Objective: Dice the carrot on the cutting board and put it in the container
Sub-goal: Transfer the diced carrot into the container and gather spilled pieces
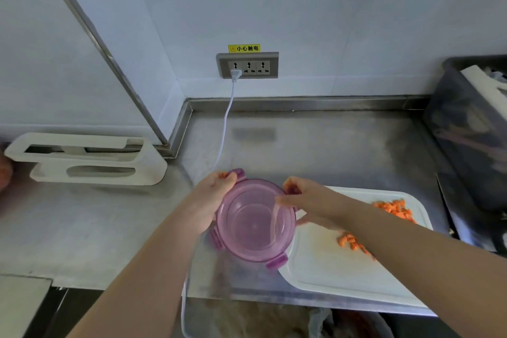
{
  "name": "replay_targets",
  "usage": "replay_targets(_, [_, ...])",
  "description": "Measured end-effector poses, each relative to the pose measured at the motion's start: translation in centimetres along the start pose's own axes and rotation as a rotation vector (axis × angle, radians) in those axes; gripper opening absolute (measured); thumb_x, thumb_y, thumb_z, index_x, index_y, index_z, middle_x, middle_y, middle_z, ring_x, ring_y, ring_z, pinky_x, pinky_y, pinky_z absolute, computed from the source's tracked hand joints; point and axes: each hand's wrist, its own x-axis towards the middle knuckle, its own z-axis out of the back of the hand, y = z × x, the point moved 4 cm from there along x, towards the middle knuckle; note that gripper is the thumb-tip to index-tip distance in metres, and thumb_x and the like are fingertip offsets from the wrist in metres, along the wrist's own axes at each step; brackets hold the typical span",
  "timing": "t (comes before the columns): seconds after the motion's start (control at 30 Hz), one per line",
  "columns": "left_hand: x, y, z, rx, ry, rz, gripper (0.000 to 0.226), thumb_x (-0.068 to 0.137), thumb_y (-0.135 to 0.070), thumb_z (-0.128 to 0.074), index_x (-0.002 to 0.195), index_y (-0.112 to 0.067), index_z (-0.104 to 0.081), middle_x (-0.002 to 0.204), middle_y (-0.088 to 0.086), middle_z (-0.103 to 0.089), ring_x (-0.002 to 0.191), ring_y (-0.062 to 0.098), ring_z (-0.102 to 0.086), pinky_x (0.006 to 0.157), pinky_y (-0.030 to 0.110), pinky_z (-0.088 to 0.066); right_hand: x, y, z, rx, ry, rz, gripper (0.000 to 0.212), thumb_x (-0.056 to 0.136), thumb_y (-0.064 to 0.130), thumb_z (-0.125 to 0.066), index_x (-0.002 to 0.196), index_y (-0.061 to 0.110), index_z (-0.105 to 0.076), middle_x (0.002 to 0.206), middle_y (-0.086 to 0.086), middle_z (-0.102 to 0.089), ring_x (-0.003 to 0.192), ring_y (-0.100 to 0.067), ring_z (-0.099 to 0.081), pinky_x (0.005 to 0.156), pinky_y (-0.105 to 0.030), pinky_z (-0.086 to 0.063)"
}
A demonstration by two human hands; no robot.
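A round pink container with purple clip tabs and its lid on is held above the steel counter, at the left edge of the white cutting board. My left hand grips its left rim. My right hand grips its right rim, thumb over the lid. Diced carrot lies on the board in two heaps, one at the far right corner and a smaller one partly hidden by my right forearm.
A white rack stands at the left on the counter. A white cable runs from the wall socket down over the counter's front edge. A dark bin sits at the right.
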Motion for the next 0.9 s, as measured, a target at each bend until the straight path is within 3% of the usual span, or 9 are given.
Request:
replay_targets(0.1, [0.6,0.4,0.0,0.019,0.051,0.157,0.046,0.094,-0.063,-0.033,0.109,-0.031,-0.062,0.121,-0.006,-0.063,0.116,0.018,-0.051,0.106,0.056,-0.030,0.2,1.1,1.5,0.101,-0.033,0.026,0.008,0.092,0.017,-0.060,0.089,0.016,-0.052,0.084,-0.003,-0.052,0.081,-0.017,-0.046,0.087,-0.037,-0.037])
replay_targets(0.17, [0.7,0.8,-0.1,0.125,0.024,0.221,0.063,0.088,-0.073,-0.028,0.123,-0.031,-0.058,0.131,-0.006,-0.056,0.125,0.020,-0.046,0.104,0.053,-0.031,-0.1,2.5,3.0,0.374,-0.078,0.081,0.005,0.093,0.011,-0.056,0.088,0.012,-0.055,0.081,-0.003,-0.065,0.069,-0.014,-0.058,0.075,-0.030,-0.048])
replay_targets(0.23, [0.8,1.3,-0.4,0.276,0.000,0.187,0.052,0.087,-0.067,-0.039,0.117,-0.031,-0.061,0.129,-0.002,-0.056,0.120,0.020,-0.050,0.101,0.044,-0.040,-0.5,4.0,5.3,0.601,-0.224,0.185,0.009,0.094,0.005,-0.052,0.087,0.010,-0.052,0.084,-0.005,-0.070,0.056,-0.011,-0.063,0.058,-0.024,-0.052])
replay_targets(0.3, [0.6,1.4,-1.0,0.491,0.003,0.053,0.026,0.095,-0.041,-0.046,0.109,-0.028,-0.064,0.127,0.001,-0.059,0.114,0.018,-0.055,0.100,0.033,-0.042,-0.6,4.7,8.0,0.388,-0.517,0.313,0.017,0.094,0.005,-0.055,0.083,0.014,-0.046,0.087,-0.007,-0.066,0.054,-0.011,-0.058,0.056,-0.021,-0.049])
replay_targets(0.4, [0.2,1.8,-1.6,0.744,-0.045,-0.060,0.039,0.098,-0.011,-0.041,0.136,-0.018,-0.048,0.143,0.001,-0.045,0.129,0.016,-0.044,0.098,0.020,-0.031,-0.2,4.2,9.1,-0.378,-0.801,0.368,0.013,0.092,0.014,-0.057,0.085,0.013,-0.047,0.076,-0.003,-0.053,0.069,-0.020,-0.051,0.061,-0.027,-0.037])
replay_targets(0.53, [-0.4,2.5,-1.7,0.773,-0.162,-0.112,0.050,0.095,0.001,-0.037,0.143,-0.010,-0.038,0.149,0.008,-0.038,0.137,0.020,-0.035,0.106,0.021,-0.023,2.3,0.5,7.6,-1.123,-0.664,0.285,0.017,0.091,0.003,-0.048,0.100,0.015,-0.055,0.106,-0.005,-0.055,0.103,-0.028,-0.045,0.079,-0.034,-0.033])
replay_targets(0.63, [-0.5,2.9,-1.4,0.767,-0.213,-0.089,0.051,0.094,0.001,-0.039,0.144,-0.008,-0.035,0.149,0.010,-0.037,0.138,0.021,-0.034,0.106,0.021,-0.022,3.4,-1.9,8.1,-1.146,-0.517,0.189,0.032,0.093,0.004,-0.045,0.119,0.020,-0.056,0.129,-0.004,-0.054,0.113,-0.024,-0.044,0.097,-0.034,-0.032])
replay_targets(0.77, [-0.9,3.5,-0.8,0.719,-0.235,-0.033,0.053,0.090,0.001,-0.043,0.142,-0.006,-0.039,0.139,0.017,-0.047,0.127,0.028,-0.047,0.105,0.031,-0.033,3.0,-3.4,7.9,-1.278,-0.398,0.128,0.048,0.099,0.016,-0.044,0.145,0.027,-0.034,0.155,0.001,-0.026,0.143,-0.020,-0.019,0.117,-0.035,-0.005])
replay_targets(0.9, [-0.9,4.1,-0.7,0.588,-0.255,-0.002,0.055,0.087,0.000,-0.045,0.142,-0.007,-0.041,0.120,0.030,-0.055,0.107,0.041,-0.059,0.096,0.047,-0.047,-1.4,-4.6,2.2,-1.287,-0.127,0.244,0.042,0.098,0.036,-0.046,0.139,0.030,-0.043,0.145,0.005,-0.039,0.132,-0.019,-0.034,0.111,-0.034,-0.023])
